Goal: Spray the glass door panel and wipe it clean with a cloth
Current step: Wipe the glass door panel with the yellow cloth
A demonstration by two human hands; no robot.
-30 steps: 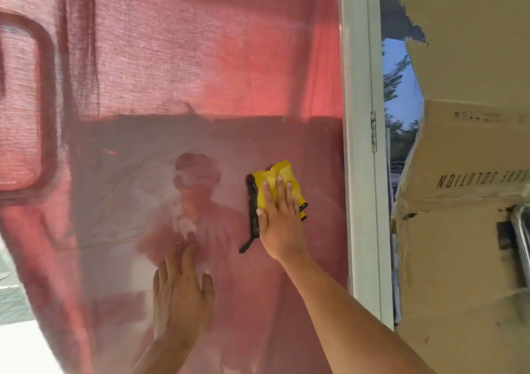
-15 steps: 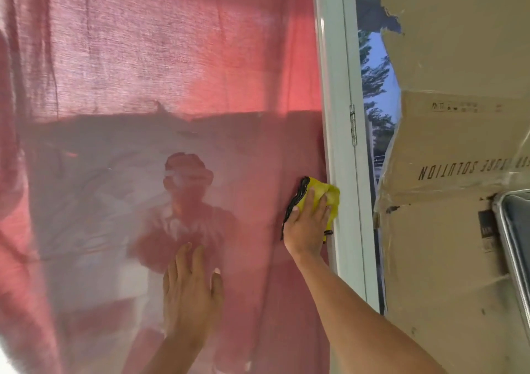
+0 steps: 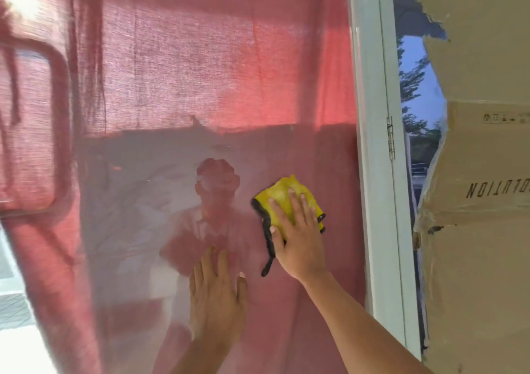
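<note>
The glass door panel (image 3: 172, 87) fills most of the view, with a red curtain hanging behind it and a faint reflection of a person in it. My right hand (image 3: 298, 236) presses a folded yellow cloth with black edging (image 3: 282, 198) flat against the glass, right of centre. Below and to the left, my left hand (image 3: 216, 296) lies flat on the glass, fingers apart and holding nothing. No spray bottle is in view.
The white door frame (image 3: 375, 173) runs top to bottom just right of the cloth, with a hinge partway up. Brown cardboard (image 3: 481, 230) with printed letters covers the far right. Trees and sky show through a gap between them.
My right hand has slid the cloth from the panel's right edge by the frame back leftward toward the middle. The left hand has stayed flat on the glass.
</note>
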